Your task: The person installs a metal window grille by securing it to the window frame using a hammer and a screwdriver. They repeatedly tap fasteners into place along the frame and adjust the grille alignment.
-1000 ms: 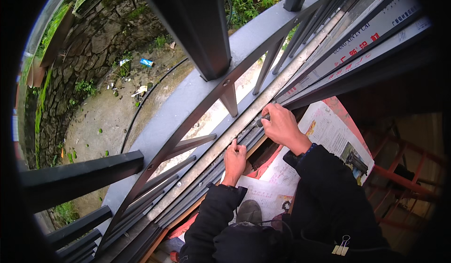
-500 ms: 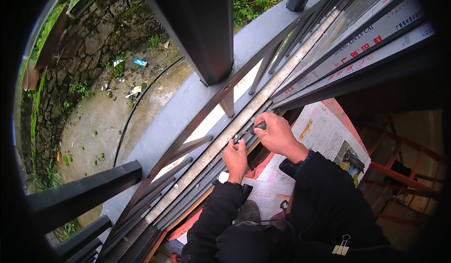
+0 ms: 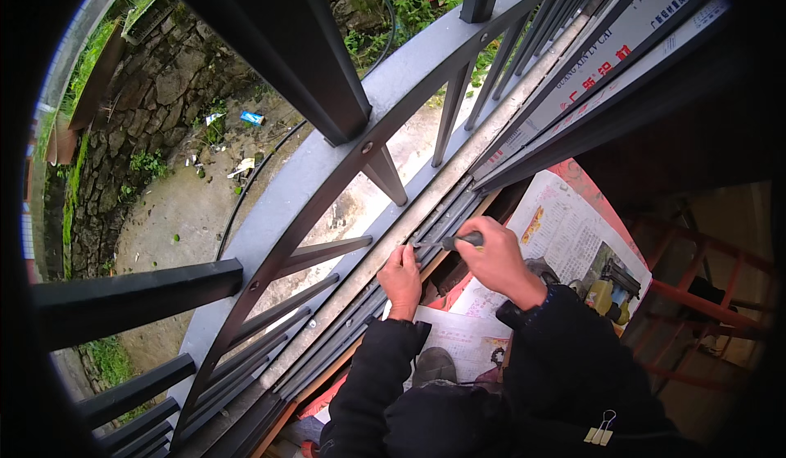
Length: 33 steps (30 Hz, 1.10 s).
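Note:
A screwdriver (image 3: pixel 462 242) with a dark handle is gripped in my right hand (image 3: pixel 499 263), its thin shaft lying roughly level and pointing left over the grey window track (image 3: pixel 350 324). At the shaft's tip, the thumb and fingers of my left hand (image 3: pixel 400 284) are pressed together beside the pale sill strip (image 3: pixel 340 298). Whatever those left fingertips hold, if anything, is too small to make out. Both hands are above the rails, inside the dark metal railing (image 3: pixel 327 155).
Wrapped window frame profiles (image 3: pixel 581 90) stand at the upper right. Printed paper sheets (image 3: pixel 565 225) lie below my right arm, with tools (image 3: pixel 610 290) on them. A red metal frame (image 3: pixel 696 306) is at right. Outside, a concrete yard (image 3: pixel 176 233) meets a stone wall (image 3: pixel 164 90).
My right hand has shifted right and down, drawing back from the left, so the screwdriver shaft shows between them. My left hand has moved slightly left. The whole view has shifted a little.

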Each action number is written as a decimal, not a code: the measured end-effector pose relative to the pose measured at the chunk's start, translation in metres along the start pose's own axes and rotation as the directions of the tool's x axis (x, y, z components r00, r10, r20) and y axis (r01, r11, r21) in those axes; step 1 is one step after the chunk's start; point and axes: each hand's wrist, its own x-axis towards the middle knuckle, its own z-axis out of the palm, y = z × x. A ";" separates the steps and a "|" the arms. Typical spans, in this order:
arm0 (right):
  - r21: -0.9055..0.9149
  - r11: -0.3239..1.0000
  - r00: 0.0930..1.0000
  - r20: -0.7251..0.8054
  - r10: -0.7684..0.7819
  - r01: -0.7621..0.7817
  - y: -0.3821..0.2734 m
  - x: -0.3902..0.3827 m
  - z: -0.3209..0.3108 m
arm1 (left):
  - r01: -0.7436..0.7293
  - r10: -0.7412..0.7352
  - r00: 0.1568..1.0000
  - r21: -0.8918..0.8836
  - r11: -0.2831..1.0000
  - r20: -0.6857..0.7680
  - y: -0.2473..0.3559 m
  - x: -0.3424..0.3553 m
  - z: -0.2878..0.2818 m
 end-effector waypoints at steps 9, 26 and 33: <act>0.070 0.963 0.963 -0.055 0.263 -0.259 0.031 -0.076 -0.028 | 0.318 -0.223 0.947 -0.783 0.534 0.232 0.035 0.011 -0.001; -0.348 0.936 0.993 -0.078 -0.091 0.059 0.028 -0.112 -0.042 | -0.602 0.539 0.793 0.496 0.626 0.282 -0.010 0.015 0.012; -0.365 0.928 0.992 -0.068 -0.108 0.076 0.025 -0.107 -0.041 | -0.687 0.568 0.719 0.536 0.491 0.401 -0.021 0.023 0.004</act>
